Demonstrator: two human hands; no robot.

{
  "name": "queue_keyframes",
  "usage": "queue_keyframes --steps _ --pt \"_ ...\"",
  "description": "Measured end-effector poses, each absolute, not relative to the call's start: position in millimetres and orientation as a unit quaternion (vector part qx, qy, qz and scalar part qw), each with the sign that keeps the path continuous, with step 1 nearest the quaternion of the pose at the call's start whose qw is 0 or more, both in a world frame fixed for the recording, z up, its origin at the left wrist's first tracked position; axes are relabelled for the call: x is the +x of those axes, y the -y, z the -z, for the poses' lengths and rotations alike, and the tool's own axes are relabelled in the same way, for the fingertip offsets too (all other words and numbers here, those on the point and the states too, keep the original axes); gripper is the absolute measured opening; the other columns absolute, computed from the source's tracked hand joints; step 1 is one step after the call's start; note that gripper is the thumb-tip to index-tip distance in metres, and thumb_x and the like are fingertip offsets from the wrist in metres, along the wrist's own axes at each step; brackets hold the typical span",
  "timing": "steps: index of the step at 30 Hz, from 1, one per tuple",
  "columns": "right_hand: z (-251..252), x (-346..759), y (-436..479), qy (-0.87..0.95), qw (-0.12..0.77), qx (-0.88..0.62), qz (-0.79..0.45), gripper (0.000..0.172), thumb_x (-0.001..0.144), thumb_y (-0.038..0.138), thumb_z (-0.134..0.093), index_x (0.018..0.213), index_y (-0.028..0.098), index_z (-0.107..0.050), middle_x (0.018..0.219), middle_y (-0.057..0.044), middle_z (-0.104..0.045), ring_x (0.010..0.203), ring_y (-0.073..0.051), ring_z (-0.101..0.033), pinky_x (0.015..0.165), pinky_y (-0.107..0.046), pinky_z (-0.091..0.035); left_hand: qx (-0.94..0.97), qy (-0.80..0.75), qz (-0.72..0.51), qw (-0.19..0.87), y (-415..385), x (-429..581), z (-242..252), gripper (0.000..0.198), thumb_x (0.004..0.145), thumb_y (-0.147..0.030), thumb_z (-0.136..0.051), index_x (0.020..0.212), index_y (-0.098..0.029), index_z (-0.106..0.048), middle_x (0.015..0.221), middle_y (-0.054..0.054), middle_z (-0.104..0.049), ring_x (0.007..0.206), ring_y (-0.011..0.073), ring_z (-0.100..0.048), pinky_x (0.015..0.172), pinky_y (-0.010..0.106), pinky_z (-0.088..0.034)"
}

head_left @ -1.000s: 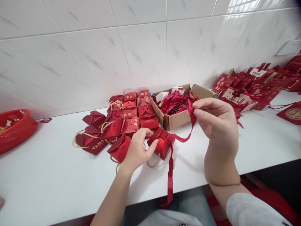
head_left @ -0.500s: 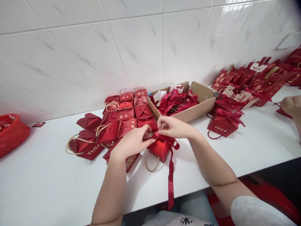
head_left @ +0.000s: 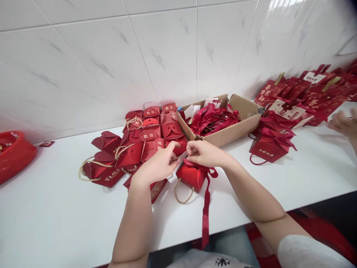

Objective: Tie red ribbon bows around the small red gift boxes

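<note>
A small red gift box (head_left: pixel 192 177) with a twisted rope handle (head_left: pixel 182 202) lies tilted on the table in front of me. Dark red ribbon (head_left: pixel 205 219) runs over its right side, with one tail hanging past the table edge. My right hand (head_left: pixel 206 153) pinches ribbon at the box's top, fingers curled. Across from it, my left hand (head_left: pixel 157 163) has thumb and fingers closed at a narrow pale piece (head_left: pixel 181 160), a tag or box flap, at the upper left of the box. The fingers partly cover that piece.
Several red gift boxes (head_left: pixel 150 137) stand clustered behind my left hand. A cardboard box (head_left: pixel 231 136) holds ribbons and cards. On the right are a ribboned box (head_left: pixel 269 147), red bags (head_left: pixel 326 100) and another person's hand (head_left: pixel 344 123). A red plastic container (head_left: pixel 16 156) sits far left.
The pale piece now shows between my hands, and my left thumb has drawn up from the box's front. The other person's hand at right has opened. The view has shifted slightly.
</note>
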State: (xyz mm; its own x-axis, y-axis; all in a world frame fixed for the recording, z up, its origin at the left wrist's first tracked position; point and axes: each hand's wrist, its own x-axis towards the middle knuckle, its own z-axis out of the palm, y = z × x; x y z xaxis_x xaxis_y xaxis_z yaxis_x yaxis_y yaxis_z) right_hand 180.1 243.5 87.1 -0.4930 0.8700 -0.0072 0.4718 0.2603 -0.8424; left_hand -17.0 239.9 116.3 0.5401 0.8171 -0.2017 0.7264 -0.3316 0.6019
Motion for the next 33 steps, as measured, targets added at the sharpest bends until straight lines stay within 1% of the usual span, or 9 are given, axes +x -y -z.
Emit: queue_keyframes --steps 7,11,14,18,24,26,28,31,33 --pt "-82.7 174.5 -243.4 0.757 0.252 -0.441 -0.41 0.012 0.075 0.023 -0.054 0.073 0.019 -0.042 0.068 0.003 -0.057 0.062 -0.01 -0.05 0.058 -0.021 -0.038 0.792 -0.474 -0.062 0.379 -234.7 -17.5 -119.2 0.035 0.084 -0.04 -0.05 0.113 -0.023 -0.042 0.079 0.001 -0.066 0.069 0.0184 -0.062 0.06 0.028 -0.045" --pt "-84.4 174.5 -242.7 0.761 0.249 -0.429 -0.418 0.013 0.076 0.026 -0.054 0.073 0.019 -0.044 0.069 0.003 -0.056 0.063 -0.01 -0.051 0.058 -0.021 -0.038 0.787 -0.497 -0.053 0.362 -235.8 -19.3 -121.2 0.031 0.087 -0.046 -0.039 0.092 -0.021 -0.055 0.078 0.002 -0.066 0.067 0.0179 -0.06 0.058 0.028 -0.043" --pt "-84.1 173.0 -242.4 0.757 0.251 -0.423 -0.43 0.016 0.077 0.025 -0.054 0.071 0.018 -0.041 0.067 0.003 -0.056 0.063 -0.01 -0.05 0.059 -0.021 -0.038 0.801 -0.495 -0.036 0.335 -238.7 -18.6 -119.2 0.031 0.086 -0.041 -0.037 0.076 -0.02 -0.057 0.071 0.002 -0.063 0.062 0.0166 -0.057 0.054 0.027 -0.04" --pt "-84.1 170.2 -242.6 0.761 0.251 -0.423 -0.424 0.016 0.077 0.025 -0.055 0.071 0.018 -0.043 0.068 0.003 -0.058 0.063 -0.01 -0.051 0.06 -0.022 -0.039 0.818 -0.478 -0.034 0.317 -239.8 -15.3 -117.6 0.02 0.082 -0.031 -0.041 0.07 -0.02 -0.052 0.065 -0.001 -0.058 0.057 0.0136 -0.05 0.052 0.026 -0.036" --pt "-118.6 200.8 -210.1 0.719 0.354 -0.516 -0.304 0.02 0.079 0.035 -0.061 0.082 0.018 -0.052 0.076 0.0 -0.06 0.063 -0.01 -0.05 0.059 -0.023 -0.039 0.778 -0.486 -0.183 0.354 -234.7 -22.8 -130.5 0.016 0.082 -0.029 -0.046 0.073 -0.019 -0.053 0.063 -0.003 -0.054 0.056 0.0114 -0.049 0.053 0.023 -0.038" --pt "-125.9 216.6 -183.4 0.714 0.347 -0.491 -0.358 0.022 0.08 0.038 -0.061 0.077 0.018 -0.054 0.068 0.001 -0.057 0.059 -0.009 -0.048 0.056 -0.022 -0.038 0.747 -0.469 -0.291 0.372 -231.7 -29.0 -137.1 0.015 0.083 -0.029 -0.05 0.077 -0.018 -0.057 0.071 -0.001 -0.059 0.064 0.0123 -0.053 0.059 0.023 -0.042" --pt "-115.6 225.4 -153.6 0.703 0.271 -0.426 -0.502 0.024 0.081 0.039 -0.061 0.074 0.016 -0.056 0.061 0.002 -0.055 0.055 -0.008 -0.05 0.053 -0.02 -0.037 0.707 -0.431 -0.402 0.39 -227.9 -35.9 -143.3 0.014 0.083 -0.028 -0.053 0.08 -0.017 -0.062 0.083 0.002 -0.064 0.072 0.0139 -0.057 0.066 0.025 -0.046" --pt "-62.8 219.5 -114.1 0.546 0.177 -0.365 -0.733 0.03 0.079 0.045 -0.062 0.085 0.017 -0.056 0.056 0.004 -0.052 0.046 -0.007 -0.048 0.046 -0.018 -0.035 0.633 -0.365 -0.524 0.438 -220.3 -46.0 -150.8 0.01 0.081 -0.022 -0.056 0.08 -0.017 -0.065 0.093 0.006 -0.067 0.074 0.0157 -0.06 0.059 0.025 -0.047" --pt "-16.3 205.7 -94.7 0.452 0.236 -0.344 -0.789 0.032 0.073 0.044 -0.069 0.088 0.018 -0.056 0.054 0.005 -0.051 0.042 -0.005 -0.042 0.042 -0.017 -0.031 0.596 -0.33 -0.561 0.47 -214.6 -52.1 -155.2 0.009 0.08 -0.019 -0.055 0.077 -0.017 -0.064 0.091 0.007 -0.069 0.068 0.0159 -0.06 0.051 0.025 -0.043"
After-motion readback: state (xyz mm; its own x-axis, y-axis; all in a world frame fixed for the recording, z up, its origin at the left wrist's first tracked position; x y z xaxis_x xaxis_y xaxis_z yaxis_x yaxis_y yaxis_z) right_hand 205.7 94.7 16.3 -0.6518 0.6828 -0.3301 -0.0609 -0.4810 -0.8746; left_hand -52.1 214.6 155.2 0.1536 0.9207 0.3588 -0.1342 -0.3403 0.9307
